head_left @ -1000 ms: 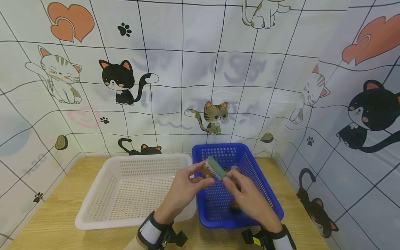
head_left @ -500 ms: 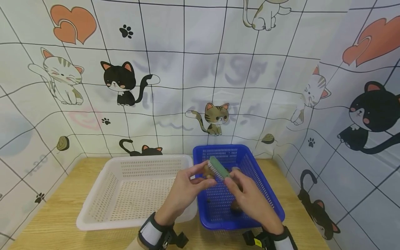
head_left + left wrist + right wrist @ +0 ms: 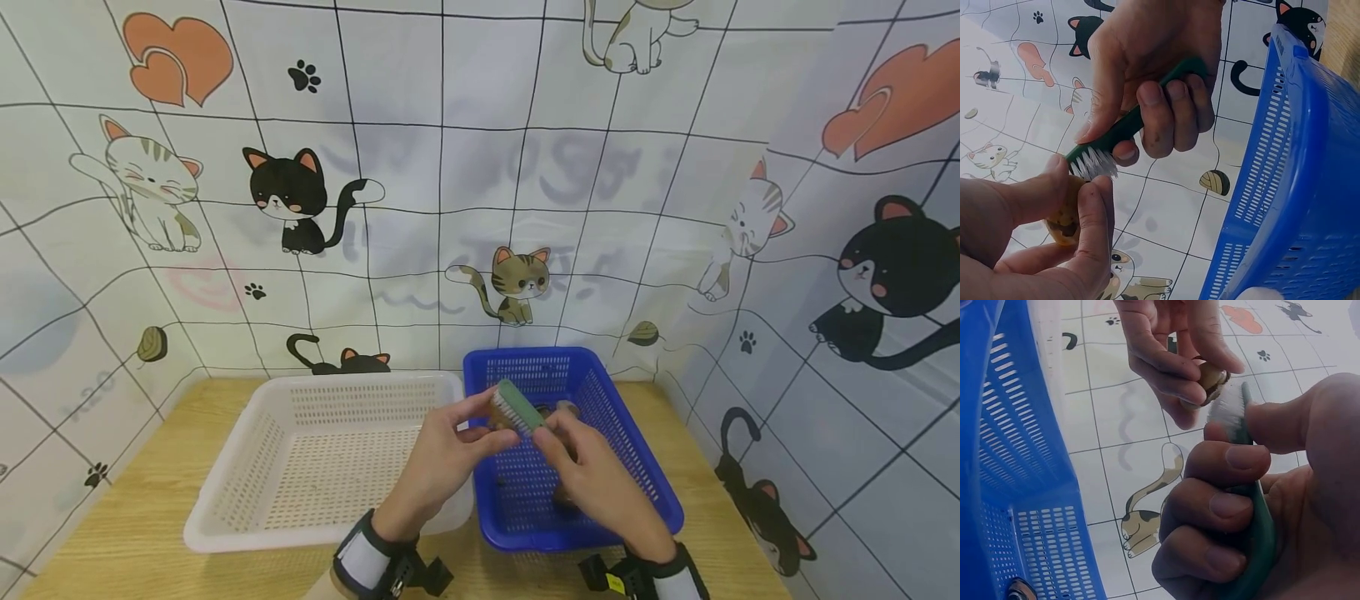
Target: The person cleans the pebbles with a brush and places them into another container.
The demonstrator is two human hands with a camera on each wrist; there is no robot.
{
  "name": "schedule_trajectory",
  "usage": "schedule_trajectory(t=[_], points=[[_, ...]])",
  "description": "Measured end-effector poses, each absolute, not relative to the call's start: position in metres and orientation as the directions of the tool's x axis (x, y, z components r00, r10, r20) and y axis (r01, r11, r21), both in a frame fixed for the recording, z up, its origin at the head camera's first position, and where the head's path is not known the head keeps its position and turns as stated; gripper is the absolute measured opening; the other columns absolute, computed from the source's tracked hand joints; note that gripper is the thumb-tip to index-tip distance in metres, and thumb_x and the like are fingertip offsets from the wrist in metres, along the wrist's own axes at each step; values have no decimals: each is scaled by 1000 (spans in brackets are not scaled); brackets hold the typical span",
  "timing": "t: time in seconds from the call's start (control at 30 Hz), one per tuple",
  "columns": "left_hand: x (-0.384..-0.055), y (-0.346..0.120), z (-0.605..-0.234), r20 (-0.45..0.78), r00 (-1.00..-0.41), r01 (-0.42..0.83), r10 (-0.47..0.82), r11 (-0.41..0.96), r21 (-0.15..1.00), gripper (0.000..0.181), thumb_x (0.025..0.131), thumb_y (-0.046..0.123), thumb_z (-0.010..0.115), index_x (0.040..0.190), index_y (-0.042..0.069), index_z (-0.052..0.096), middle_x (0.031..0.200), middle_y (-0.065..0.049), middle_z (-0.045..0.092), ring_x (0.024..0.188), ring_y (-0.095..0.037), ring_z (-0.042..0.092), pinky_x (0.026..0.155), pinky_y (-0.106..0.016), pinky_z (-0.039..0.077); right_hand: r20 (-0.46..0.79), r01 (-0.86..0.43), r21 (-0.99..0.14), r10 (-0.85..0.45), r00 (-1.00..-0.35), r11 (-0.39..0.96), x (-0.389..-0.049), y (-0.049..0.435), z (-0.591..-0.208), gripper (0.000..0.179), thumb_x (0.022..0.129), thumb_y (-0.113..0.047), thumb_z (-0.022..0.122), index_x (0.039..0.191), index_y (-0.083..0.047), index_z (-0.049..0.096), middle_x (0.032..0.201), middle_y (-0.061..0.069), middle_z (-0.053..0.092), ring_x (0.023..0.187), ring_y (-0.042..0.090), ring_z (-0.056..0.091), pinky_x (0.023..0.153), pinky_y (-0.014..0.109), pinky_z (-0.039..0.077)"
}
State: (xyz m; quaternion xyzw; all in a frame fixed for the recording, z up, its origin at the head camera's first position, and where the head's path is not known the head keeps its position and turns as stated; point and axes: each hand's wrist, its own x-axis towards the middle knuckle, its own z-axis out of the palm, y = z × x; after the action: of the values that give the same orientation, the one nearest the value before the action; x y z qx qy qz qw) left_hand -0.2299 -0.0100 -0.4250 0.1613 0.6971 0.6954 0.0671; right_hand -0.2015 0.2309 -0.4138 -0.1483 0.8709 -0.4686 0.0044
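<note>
Above the blue basket (image 3: 495,508), my left hand (image 3: 442,446) holds a small, rounded, yellow-brown shell-like thing (image 3: 1063,226) between thumb and fingertips. Dark patches mark its surface in the left wrist view. My right hand (image 3: 600,475) grips a green brush (image 3: 522,402) with white bristles. Its fingers are curled round the handle, and the thumb presses along the brush's back in the right wrist view. The bristles (image 3: 1225,412) are against or very close to the shell-like thing's edge. Part of that thing is hidden by the left fingers.
A white plastic basket (image 3: 197,512) stands left of the blue one on the wooden table (image 3: 112,500). Several brown, rounded things (image 3: 566,408) lie in the blue basket, partly hidden by my hands. Behind is a cat-patterned sheet (image 3: 390,167).
The brush shifts slightly back and forth against the shell-like thing, now a little lower left than half a second ago. The left hand keeps its hold almost still.
</note>
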Motion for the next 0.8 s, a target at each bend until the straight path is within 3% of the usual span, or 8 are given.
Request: schedule_trajectory(t=[0.23, 0.4, 0.5, 0.8], points=[[-231, -8, -426, 135, -940, 141, 312, -2, 990, 67, 106, 30, 90, 166, 15, 65, 165, -20, 69, 136, -37, 81, 118, -56, 65, 151, -289, -796, -287, -946, 531, -202, 234, -414, 30, 125, -38, 56, 119, -10, 65, 93, 1, 52, 77, 12, 54, 62, 26, 47], [-231, -7, -427, 114, -933, 123, 341, 7, 992, 68, 105, 30, 91, 166, 13, 65, 152, -17, 76, 114, -23, 87, 108, -40, 70, 147, -266, -798, -253, -956, 541, -205, 234, -415, 33, 126, -39, 54, 120, -9, 67, 95, 3, 57, 80, 15, 58, 65, 26, 49], [-231, -7, -426, 115, -935, 122, 335, -2, 993, 68, 106, 29, 90, 167, 14, 64, 144, -17, 78, 110, -20, 86, 105, -35, 69, 151, -259, -791, -233, -961, 554, -206, 235, -415, 34, 126, -39, 53, 119, -9, 67, 96, 4, 57, 81, 16, 59, 65, 26, 49], [-231, -6, -426, 123, -950, 127, 288, -3, 992, 63, 106, 28, 90, 164, 17, 67, 152, -18, 76, 124, -33, 85, 117, -53, 67, 160, -251, -799, -209, -965, 547, -206, 240, -414, 34, 126, -39, 55, 126, -8, 69, 93, 3, 58, 76, 13, 57, 62, 26, 49]])
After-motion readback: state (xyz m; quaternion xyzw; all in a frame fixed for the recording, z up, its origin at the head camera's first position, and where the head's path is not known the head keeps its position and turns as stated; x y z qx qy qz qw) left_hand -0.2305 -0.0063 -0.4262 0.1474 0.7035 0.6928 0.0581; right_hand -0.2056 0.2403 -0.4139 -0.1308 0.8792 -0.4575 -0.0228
